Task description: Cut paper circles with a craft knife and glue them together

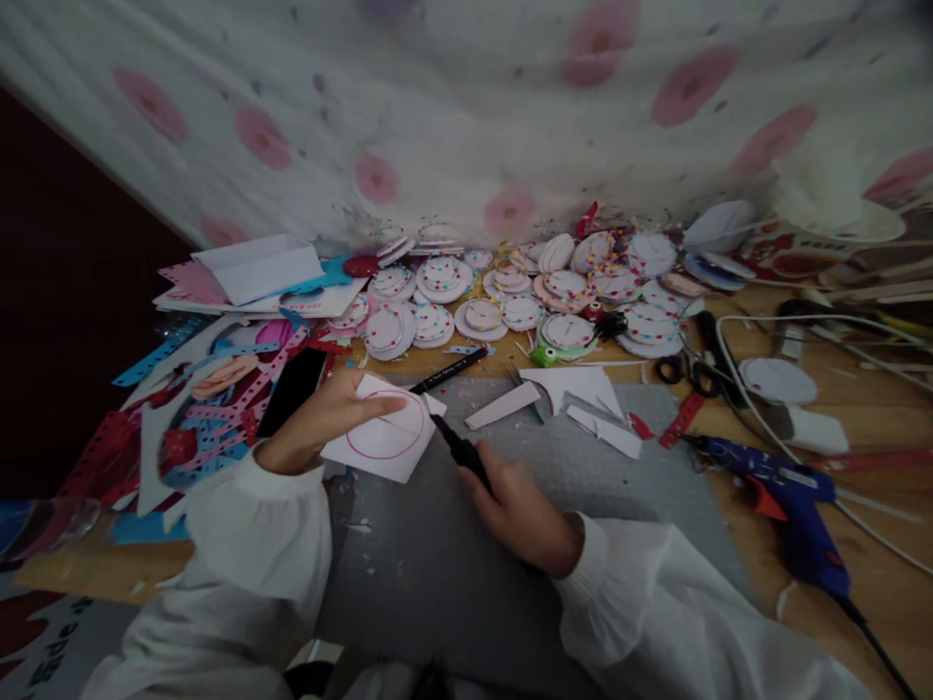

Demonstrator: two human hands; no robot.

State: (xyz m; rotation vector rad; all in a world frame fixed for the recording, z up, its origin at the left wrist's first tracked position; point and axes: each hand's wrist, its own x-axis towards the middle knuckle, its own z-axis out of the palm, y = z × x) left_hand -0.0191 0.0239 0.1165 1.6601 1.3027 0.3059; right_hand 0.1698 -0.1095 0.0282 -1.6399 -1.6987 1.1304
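My left hand (342, 418) pinches a white card (394, 462) with a red circle drawn on it, thumb on top. A black-handled craft knife (461, 447) is gripped in my right hand (521, 506). Its tip meets the card's right edge, near a narrow flap of the card (435, 405). Both are over a grey cutting mat (452, 574). Just beyond the card lies a black marker (452, 369). White paper offcuts (502, 404) are scattered on the mat to the right of it, with tweezers (531, 394) partly under them.
Many layered white paper discs with coloured beads (441, 282) crowd the back of the table. A blue glue gun (783, 496) with its cable lies at right, near black scissors (685, 371). Coloured paper scraps (211, 418) and a dark phone-like slab (293, 389) are on the left.
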